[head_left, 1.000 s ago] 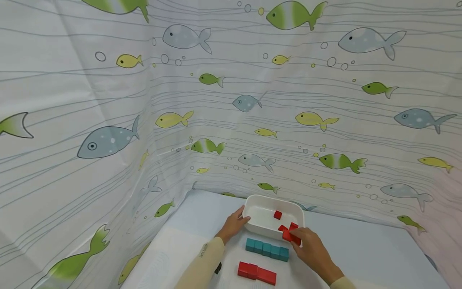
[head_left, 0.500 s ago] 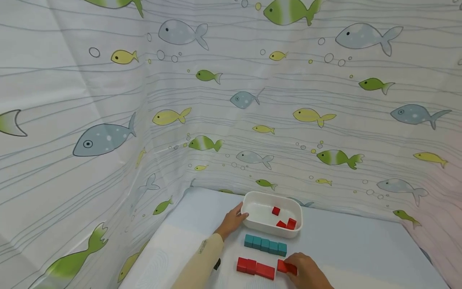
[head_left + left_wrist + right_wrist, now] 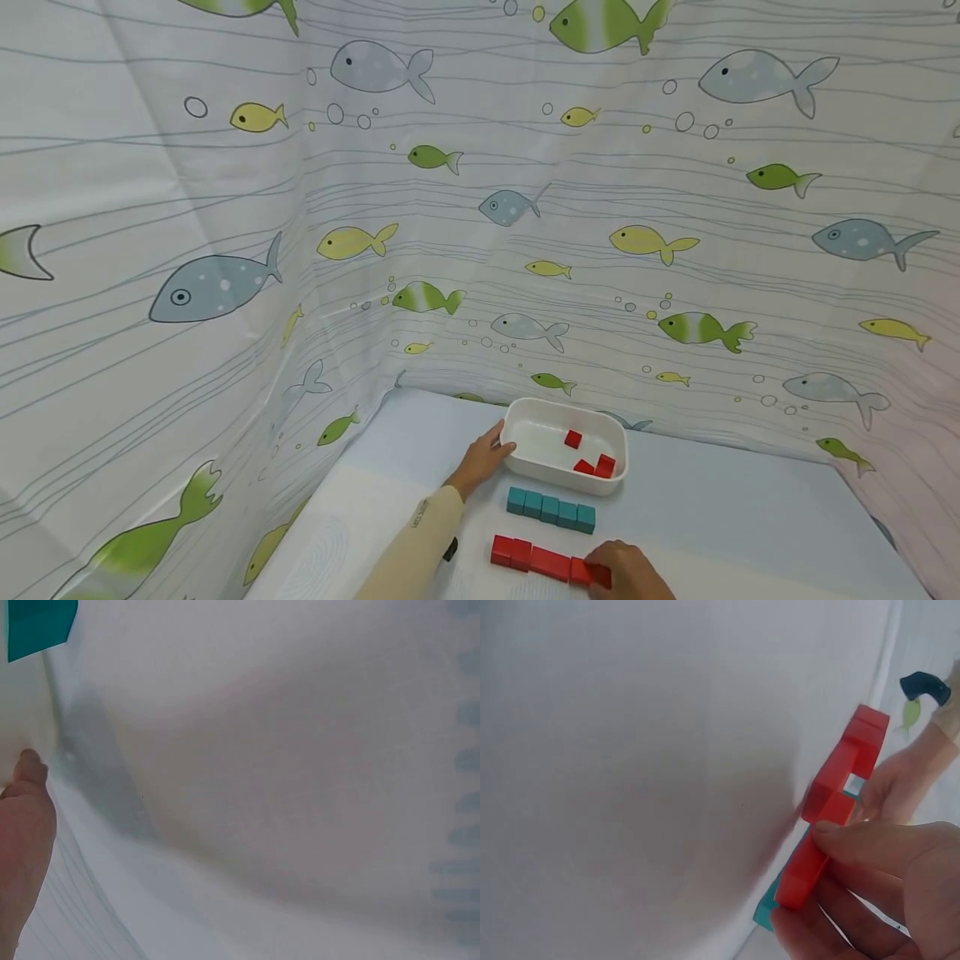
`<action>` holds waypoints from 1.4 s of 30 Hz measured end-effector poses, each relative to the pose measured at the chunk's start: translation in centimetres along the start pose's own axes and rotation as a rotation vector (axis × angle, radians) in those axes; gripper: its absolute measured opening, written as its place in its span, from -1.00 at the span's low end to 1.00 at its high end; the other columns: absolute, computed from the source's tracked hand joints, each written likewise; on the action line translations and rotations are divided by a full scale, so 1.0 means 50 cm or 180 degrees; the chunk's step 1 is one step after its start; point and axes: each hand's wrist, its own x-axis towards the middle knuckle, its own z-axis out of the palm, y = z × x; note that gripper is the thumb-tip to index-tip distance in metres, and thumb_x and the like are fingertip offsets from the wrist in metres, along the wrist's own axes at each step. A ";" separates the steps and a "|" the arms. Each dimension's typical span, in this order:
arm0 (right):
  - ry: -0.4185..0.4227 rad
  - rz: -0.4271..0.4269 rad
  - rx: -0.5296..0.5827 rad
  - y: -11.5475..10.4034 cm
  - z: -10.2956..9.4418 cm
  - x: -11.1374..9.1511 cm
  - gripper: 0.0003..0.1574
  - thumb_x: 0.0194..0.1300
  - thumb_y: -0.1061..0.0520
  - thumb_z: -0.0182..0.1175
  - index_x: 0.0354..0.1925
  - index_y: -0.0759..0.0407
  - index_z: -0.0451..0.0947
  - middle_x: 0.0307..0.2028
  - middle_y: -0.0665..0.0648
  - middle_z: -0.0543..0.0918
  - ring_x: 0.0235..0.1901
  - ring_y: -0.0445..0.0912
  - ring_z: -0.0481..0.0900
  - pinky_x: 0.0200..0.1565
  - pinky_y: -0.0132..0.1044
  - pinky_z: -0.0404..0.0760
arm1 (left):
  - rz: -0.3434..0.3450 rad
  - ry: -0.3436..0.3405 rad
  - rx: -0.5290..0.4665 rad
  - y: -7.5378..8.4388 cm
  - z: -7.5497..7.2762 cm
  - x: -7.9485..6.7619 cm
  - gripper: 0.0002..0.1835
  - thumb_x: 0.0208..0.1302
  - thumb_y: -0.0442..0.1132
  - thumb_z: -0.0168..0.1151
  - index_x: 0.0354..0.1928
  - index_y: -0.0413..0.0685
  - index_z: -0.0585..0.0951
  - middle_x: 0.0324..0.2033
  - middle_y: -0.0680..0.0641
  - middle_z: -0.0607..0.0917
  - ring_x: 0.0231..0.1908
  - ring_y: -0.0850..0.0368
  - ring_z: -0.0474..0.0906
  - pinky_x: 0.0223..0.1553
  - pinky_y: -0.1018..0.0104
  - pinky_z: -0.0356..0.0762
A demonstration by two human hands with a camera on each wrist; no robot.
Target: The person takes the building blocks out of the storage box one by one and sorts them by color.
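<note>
My right hand (image 3: 626, 571) pinches a red block (image 3: 581, 571) between thumb and fingers, at the right end of a row of red blocks (image 3: 550, 564). In the right wrist view the held block (image 3: 802, 870) lies in line with that row, and its thumb covers part of the red. My left hand (image 3: 483, 461) holds the near left corner of a white plastic bin (image 3: 525, 473), thumb at the rim; the left wrist view shows mostly its thumb (image 3: 28, 776). Inside the bin lie a red cube (image 3: 573, 439) and more red pieces (image 3: 604, 465).
Between the bin and the red row runs a row of several teal cubes (image 3: 550, 509). A small black object (image 3: 450, 548) shows beside the left sleeve (image 3: 420, 542). A fish-patterned curtain (image 3: 480, 275) encloses the back and left of the light-covered table (image 3: 712, 500).
My right hand has come from the bin toward me with the red block, then moved left until the block sits at the row's end. The left hand stays on the bin.
</note>
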 end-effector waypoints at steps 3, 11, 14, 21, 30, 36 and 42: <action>-0.0002 0.0053 0.0032 0.000 0.005 0.002 -0.64 0.00 0.04 0.51 -0.21 0.16 0.74 -0.35 -0.05 0.65 -0.41 -0.16 0.48 -0.23 -0.03 0.71 | -0.0016 -0.0001 0.0008 -0.002 0.000 0.002 -0.30 0.43 0.01 0.10 0.51 0.03 0.14 0.44 -0.06 0.24 0.38 -0.09 0.22 0.29 -0.07 0.29; -0.0110 0.0116 0.0182 -0.003 0.014 0.000 -0.71 0.08 0.07 0.46 -0.22 0.17 0.73 -0.37 -0.05 0.64 -0.43 -0.12 0.47 -0.23 -0.06 0.68 | 0.0011 0.0006 0.0006 -0.001 0.003 0.000 -0.30 0.43 0.00 0.11 0.51 0.00 0.15 0.44 -0.09 0.24 0.38 -0.12 0.21 0.29 -0.09 0.29; -0.0114 0.0128 0.0173 -0.004 0.015 0.000 -0.73 0.09 0.08 0.46 -0.23 0.18 0.73 -0.37 -0.05 0.64 -0.43 -0.12 0.46 -0.22 -0.05 0.68 | -0.0029 0.0005 0.0038 0.001 0.003 0.000 -0.30 0.43 0.01 0.10 0.51 0.02 0.15 0.44 -0.08 0.24 0.39 -0.12 0.21 0.29 -0.09 0.29; -0.0092 0.0153 0.0163 0.001 0.017 0.002 -0.71 0.08 0.07 0.46 -0.22 0.16 0.73 -0.37 -0.05 0.64 -0.43 -0.12 0.47 -0.22 -0.04 0.69 | -0.0024 -0.0009 -0.0001 0.003 0.003 0.000 -0.29 0.43 0.00 0.11 0.51 0.01 0.14 0.44 -0.08 0.24 0.39 -0.11 0.21 0.30 -0.07 0.29; -0.0106 0.0237 0.0172 0.002 0.021 0.007 -0.71 0.07 0.05 0.47 -0.22 0.13 0.72 -0.37 -0.06 0.63 -0.43 -0.12 0.46 -0.21 -0.04 0.68 | -0.0005 -0.0030 -0.0016 -0.004 0.004 0.003 -0.29 0.43 0.00 0.11 0.51 -0.02 0.14 0.44 -0.08 0.23 0.39 -0.12 0.20 0.30 -0.09 0.28; -0.0020 0.0311 0.0089 -0.008 0.016 0.007 -0.59 -0.04 -0.05 0.53 -0.21 0.09 0.72 -0.37 -0.06 0.63 -0.41 -0.15 0.48 -0.23 -0.04 0.70 | -0.0047 -0.0035 -0.0060 -0.004 0.005 0.001 -0.28 0.43 0.02 0.11 0.51 0.01 0.14 0.45 -0.06 0.23 0.40 -0.11 0.19 0.31 -0.09 0.27; 0.0505 0.0231 0.0074 -0.031 -0.038 0.014 -0.50 -0.05 -0.10 0.53 -0.13 0.05 0.68 -0.17 0.01 0.67 -0.20 -0.03 0.58 -0.15 0.05 0.69 | 0.0000 -0.0023 -0.0031 0.000 0.002 0.000 -0.29 0.43 0.01 0.11 0.51 0.01 0.14 0.44 -0.08 0.24 0.39 -0.11 0.21 0.30 -0.07 0.28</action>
